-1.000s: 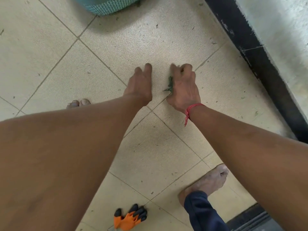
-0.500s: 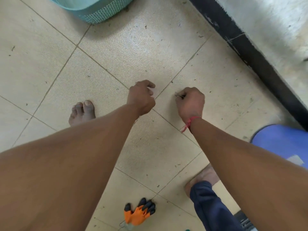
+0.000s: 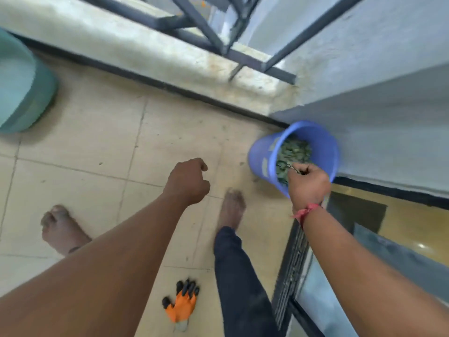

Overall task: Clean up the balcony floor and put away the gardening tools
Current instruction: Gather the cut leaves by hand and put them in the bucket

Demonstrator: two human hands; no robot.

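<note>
1 right hand point(image 3: 308, 183) — pinching leaf scraps point(image 3: 293, 168) above blue bucket point(image 3: 261, 154) of leaves, in the wall corner. 1 left hand point(image 3: 188, 181) — curled, contents unseen. 1 orange glove point(image 3: 181, 306) flat on floor point(image 3: 97, 142).

Tiled floor point(image 3: 102, 147) bears blue bucket point(image 3: 263, 158), teal tub point(image 3: 23, 93), orange glove point(image 3: 181, 305), bare feet.

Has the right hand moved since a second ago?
Yes. The right hand, pinching a scrap, has gone from the floor tiles to over the blue bucket.

Right hand point(image 3: 308, 184) pinches a scrap point(image 3: 292, 167) over the blue bucket point(image 3: 324, 143).
</note>
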